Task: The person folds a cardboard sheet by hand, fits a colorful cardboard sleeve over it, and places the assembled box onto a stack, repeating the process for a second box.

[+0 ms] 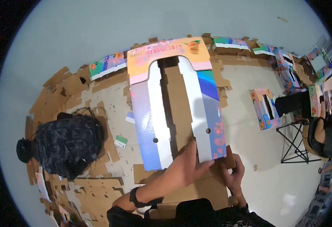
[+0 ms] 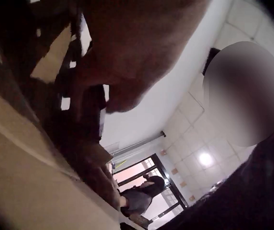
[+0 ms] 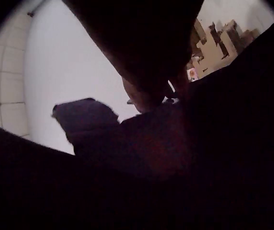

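A printed carton [image 1: 143, 113] with white inner panels and a long central slot stands upside-down in print before the body. My left hand [image 1: 186, 162] reaches across its near end, fingers extended at the slot and thumb toward the near right edge. At the near right corner, my right hand [image 1: 235, 176] has its fingers curled round a brown cardboard flap [image 1: 229, 158]. In the left wrist view the left hand [image 2: 137, 52] lies over shadowed cardboard; its grip is unclear. The right wrist view is mostly dark, with the right hand [image 3: 146, 91] above dark cardboard [image 3: 86, 117].
Plain brown cardboard [image 1: 200, 195] lies beneath the carton's near end. A dark backpack [image 1: 71, 143] rests at left among flattened cardboard [image 1: 97, 185]. More printed cartons [image 1: 264, 108] stand right and along the wall. A seated person [image 1: 321, 130] and a black folding stand [image 1: 294, 143] are at right.
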